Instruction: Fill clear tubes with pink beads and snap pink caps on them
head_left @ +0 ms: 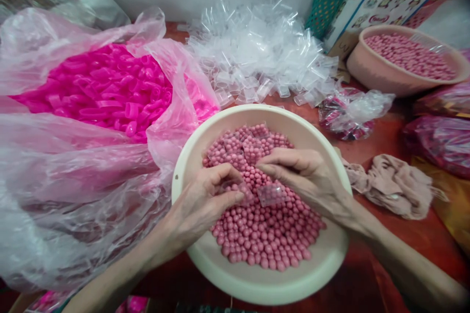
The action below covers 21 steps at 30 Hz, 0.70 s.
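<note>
A cream basin holds a heap of small round pink balls. Over the basin, my left hand is closed on a small clear plastic tube with pink balls inside it. My right hand is to its right, thumb and forefinger pinched together just above the balls; whatever is between those fingertips is hidden. Below the right fingertips a clear plastic tube lies on the heap. Several filled clear packets rest on the balls toward the basin's far side.
Left of the basin, a large plastic bag gapes around bright pink plastic pieces. Behind sits a pile of clear tubes. At right are a crumpled cloth, a small knotted bag and a second basin of pink balls.
</note>
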Available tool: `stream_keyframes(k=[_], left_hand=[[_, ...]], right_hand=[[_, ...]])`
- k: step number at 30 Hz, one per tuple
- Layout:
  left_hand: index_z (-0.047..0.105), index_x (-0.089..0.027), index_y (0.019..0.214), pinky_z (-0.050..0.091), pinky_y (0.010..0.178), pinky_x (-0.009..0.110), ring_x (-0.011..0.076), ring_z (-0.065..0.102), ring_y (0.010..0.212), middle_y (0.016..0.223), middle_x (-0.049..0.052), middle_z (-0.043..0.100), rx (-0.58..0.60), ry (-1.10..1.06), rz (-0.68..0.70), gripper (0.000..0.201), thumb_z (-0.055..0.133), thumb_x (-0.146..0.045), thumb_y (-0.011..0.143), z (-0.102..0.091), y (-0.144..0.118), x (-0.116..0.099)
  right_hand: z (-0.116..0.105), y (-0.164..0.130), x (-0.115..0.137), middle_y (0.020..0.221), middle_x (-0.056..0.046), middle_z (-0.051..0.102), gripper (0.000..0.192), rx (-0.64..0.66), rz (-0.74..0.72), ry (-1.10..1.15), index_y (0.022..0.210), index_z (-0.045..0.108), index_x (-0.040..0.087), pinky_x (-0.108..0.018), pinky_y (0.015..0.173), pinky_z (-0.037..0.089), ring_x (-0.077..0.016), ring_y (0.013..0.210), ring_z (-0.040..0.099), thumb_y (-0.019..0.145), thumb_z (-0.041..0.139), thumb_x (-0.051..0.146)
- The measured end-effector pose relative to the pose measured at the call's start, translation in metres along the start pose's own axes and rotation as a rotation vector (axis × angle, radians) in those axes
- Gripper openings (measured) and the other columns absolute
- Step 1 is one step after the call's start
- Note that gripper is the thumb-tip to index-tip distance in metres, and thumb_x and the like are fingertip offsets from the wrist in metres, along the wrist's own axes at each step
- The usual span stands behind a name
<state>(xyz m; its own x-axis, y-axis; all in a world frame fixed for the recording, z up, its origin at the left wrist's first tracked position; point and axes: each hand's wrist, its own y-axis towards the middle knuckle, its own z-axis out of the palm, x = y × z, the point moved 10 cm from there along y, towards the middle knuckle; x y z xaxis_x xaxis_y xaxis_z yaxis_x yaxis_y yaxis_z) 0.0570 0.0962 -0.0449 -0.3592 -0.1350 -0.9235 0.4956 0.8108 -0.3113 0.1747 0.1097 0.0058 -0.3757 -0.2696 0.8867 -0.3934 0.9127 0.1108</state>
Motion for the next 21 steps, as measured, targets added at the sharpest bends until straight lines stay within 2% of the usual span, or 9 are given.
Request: stream_keyframes(k=[3, 6, 10, 15, 18, 21], left_hand=[[0.055, -0.021, 0.093, 0.047, 0.076, 0.027, 0.0147, 0.060, 0.084, 0.087, -0.002, 0.062, -0.087, 0.169, 0.004, 0.009, 0.053, -0.023, 0.085, -0.012, -0.003, 0.000], [0.053, -0.022, 0.102, 0.045, 0.081, 0.029, 0.0159, 0.059, 0.089, 0.094, -0.001, 0.062, -0.158, 0.394, 0.050, 0.018, 0.051, -0.018, 0.084, -0.022, -0.005, -0.007], [0.052, -0.019, 0.108, 0.046, 0.083, 0.033, 0.0195, 0.060, 0.091, 0.098, 0.005, 0.063, -0.178, 0.672, 0.091, 0.025, 0.047, -0.014, 0.084, -0.027, -0.003, -0.015], [0.056, -0.016, 0.099, 0.046, 0.085, 0.038, 0.0242, 0.059, 0.096, 0.099, 0.010, 0.063, -0.188, 0.941, 0.072, 0.020, 0.040, -0.014, 0.087, -0.029, 0.002, -0.015], [0.057, -0.015, 0.095, 0.047, 0.084, 0.039, 0.0254, 0.059, 0.095, 0.098, 0.011, 0.062, -0.202, 1.017, 0.072, 0.019, 0.039, -0.014, 0.087, -0.031, 0.003, -0.017], [0.055, -0.014, 0.099, 0.047, 0.082, 0.039, 0.0245, 0.059, 0.092, 0.099, 0.011, 0.061, -0.181, 0.998, 0.084, 0.019, 0.040, -0.015, 0.088, -0.031, 0.002, -0.017]], right_hand=[[-0.019, -0.004, -0.011, 0.087, -0.005, 0.063, 0.015, -0.010, 0.032, -0.352, 0.089, 0.064, 0.017, -0.031, 0.074, 0.045, -0.0175, 0.082, 0.057, 0.089, 0.050, 0.023], [-0.019, -0.018, -0.024, 0.102, -0.008, 0.060, 0.016, 0.045, 0.033, -0.579, 0.096, 0.063, 0.020, -0.040, 0.086, 0.043, -0.0227, 0.097, 0.054, 0.089, 0.049, 0.025], [0.017, -0.049, -0.052, 0.104, -0.005, 0.059, 0.024, 0.231, 0.010, -0.494, 0.111, 0.055, 0.027, -0.038, 0.089, 0.045, -0.0202, 0.100, 0.055, 0.087, 0.052, 0.032], [0.034, -0.070, -0.079, 0.105, -0.006, 0.059, 0.024, 0.204, 0.038, -0.530, 0.111, 0.056, 0.029, -0.040, 0.087, 0.047, -0.0240, 0.102, 0.054, 0.090, 0.044, 0.029], [0.034, -0.069, -0.075, 0.106, -0.008, 0.059, 0.025, 0.229, 0.055, -0.534, 0.112, 0.055, 0.028, -0.041, 0.086, 0.047, -0.0249, 0.104, 0.052, 0.091, 0.041, 0.029], [0.032, -0.071, -0.055, 0.114, -0.009, 0.056, 0.029, 0.265, 0.054, -0.524, 0.116, 0.052, 0.026, -0.043, 0.091, 0.044, -0.0244, 0.111, 0.049, 0.092, 0.035, 0.025]])
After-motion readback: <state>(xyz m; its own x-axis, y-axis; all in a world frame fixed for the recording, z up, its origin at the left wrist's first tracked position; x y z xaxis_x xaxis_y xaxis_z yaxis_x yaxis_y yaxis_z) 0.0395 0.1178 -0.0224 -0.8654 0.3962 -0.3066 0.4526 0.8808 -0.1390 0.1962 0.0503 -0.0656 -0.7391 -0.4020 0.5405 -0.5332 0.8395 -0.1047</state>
